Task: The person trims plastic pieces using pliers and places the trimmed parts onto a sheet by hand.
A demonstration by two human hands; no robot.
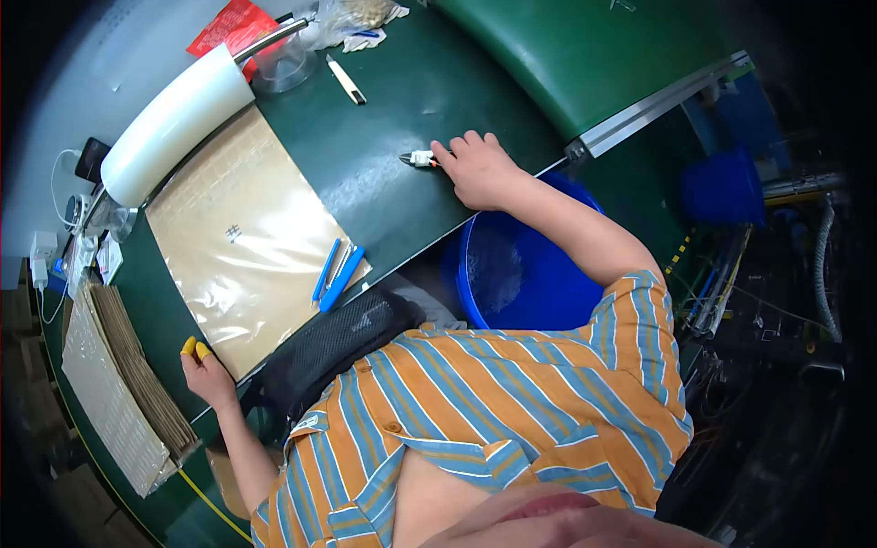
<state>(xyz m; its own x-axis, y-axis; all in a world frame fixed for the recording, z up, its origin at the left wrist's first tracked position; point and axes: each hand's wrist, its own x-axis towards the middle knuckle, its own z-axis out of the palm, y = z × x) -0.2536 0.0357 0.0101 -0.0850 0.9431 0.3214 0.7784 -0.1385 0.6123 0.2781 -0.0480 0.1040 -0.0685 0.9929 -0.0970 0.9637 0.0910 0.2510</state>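
A person's right hand [481,173] reached over a green tabletop [365,137] to a small white-and-black hand tool [419,159], whose dark, pointed tip faced away from the fingers. The digits met the tool's near end; whether they were clamped on it could not be told. The left hand [212,379], 2 of its fingertips under yellow covers [189,346], was at the table's edge beside a glossy brown sheet [228,205]; whether it pinched the sheet was unclear. A blue-handled tool [340,277] lay on the sheet's near corner. Good handling appeared to call for a firm hold well behind the small tool's tip, its point clear of the glossy surface, and a light left touch that would not crease the sheet.
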